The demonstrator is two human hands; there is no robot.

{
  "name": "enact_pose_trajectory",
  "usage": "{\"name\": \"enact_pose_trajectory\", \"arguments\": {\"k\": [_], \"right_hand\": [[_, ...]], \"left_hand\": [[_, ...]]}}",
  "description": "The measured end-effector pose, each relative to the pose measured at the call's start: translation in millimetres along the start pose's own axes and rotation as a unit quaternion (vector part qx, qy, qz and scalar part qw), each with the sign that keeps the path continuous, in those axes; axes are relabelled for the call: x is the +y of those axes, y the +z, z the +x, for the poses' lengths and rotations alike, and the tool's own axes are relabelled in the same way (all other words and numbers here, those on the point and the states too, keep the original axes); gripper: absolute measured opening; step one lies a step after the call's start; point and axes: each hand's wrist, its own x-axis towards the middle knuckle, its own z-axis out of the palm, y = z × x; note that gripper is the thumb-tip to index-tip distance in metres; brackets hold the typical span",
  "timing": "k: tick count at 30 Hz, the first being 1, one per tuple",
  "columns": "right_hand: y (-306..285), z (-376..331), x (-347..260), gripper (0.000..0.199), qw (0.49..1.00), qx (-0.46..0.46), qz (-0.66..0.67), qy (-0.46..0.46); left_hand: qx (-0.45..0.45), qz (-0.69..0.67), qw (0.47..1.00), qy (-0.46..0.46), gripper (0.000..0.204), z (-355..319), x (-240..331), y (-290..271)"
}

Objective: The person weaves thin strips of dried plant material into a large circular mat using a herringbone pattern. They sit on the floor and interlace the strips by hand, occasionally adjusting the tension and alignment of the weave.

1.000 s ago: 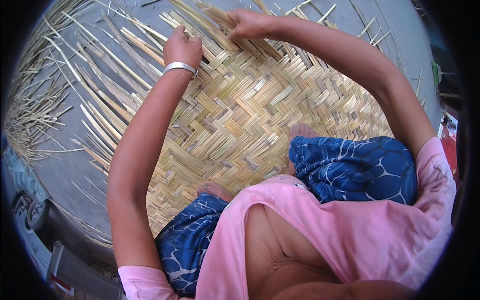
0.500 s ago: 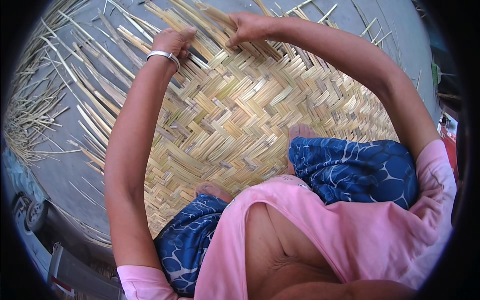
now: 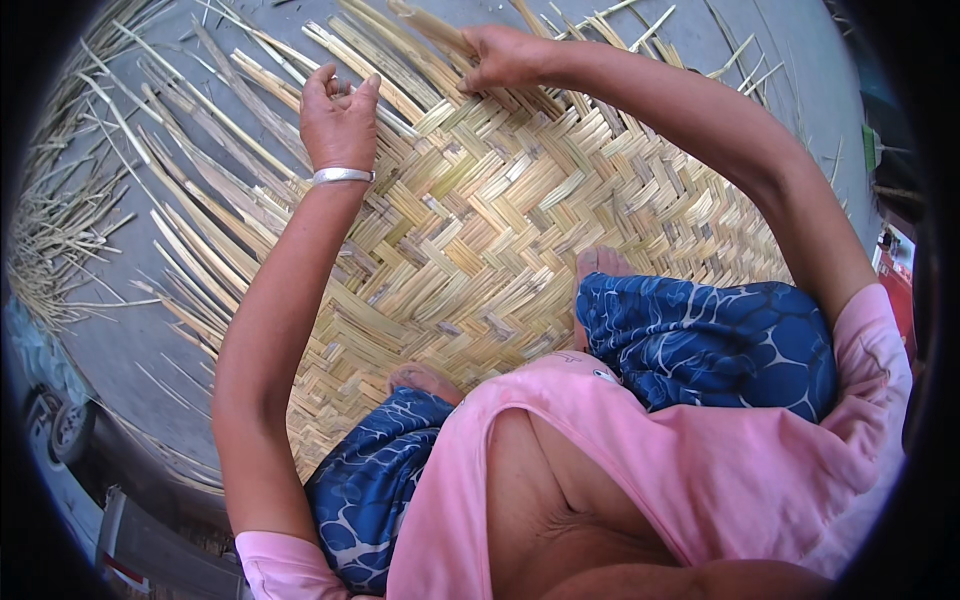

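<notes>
Head view: mat (image 3: 510,215) laid on floor (image 3: 110,350), middle woven; far, left strips (image 3: 390,48) left unwoven. Raised strips (image 3: 428,22) clamped in right hand (image 3: 505,57); left hand (image 3: 340,130) parted, nothing seen held.

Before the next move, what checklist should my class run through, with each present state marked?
1. Right hand gripping the raised reed-like strips: ok.
2. Left hand free of strips: ok, none seen between thumb and fingers.
3. Left foot and right foot on the herringbone mat: ok.
4. Unwoven strips at the left lying close together: not ok, fanned apart.
5. Strip alignment beneath the right hand: cannot tell, hidden.
</notes>
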Motion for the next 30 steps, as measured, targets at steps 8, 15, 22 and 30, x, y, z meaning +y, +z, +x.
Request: {"name": "enact_pose_trajectory", "arguments": {"k": [8,15,22,30], "right_hand": [[-1,-1,-5,0.041,0.999,-0.011,-0.041,0.008],[2,-8,-18,0.042,0.995,0.031,-0.089,-0.032],[-3,-37,-26,0.055,0.985,0.08,-0.153,0.024],[11,-104,-44,0.071,0.906,0.255,-0.271,-0.2]], "left_hand": [[-0.185,0.36,0.881,0.246,0.048,-66,32,-6],[-0.193,0.424,0.822,0.328,0.044,-65,18,-3],[-0.237,0.459,0.796,0.316,0.048,-73,26,-1],[-0.193,0.415,0.821,0.342,0.032,-85,1,-103]]}}
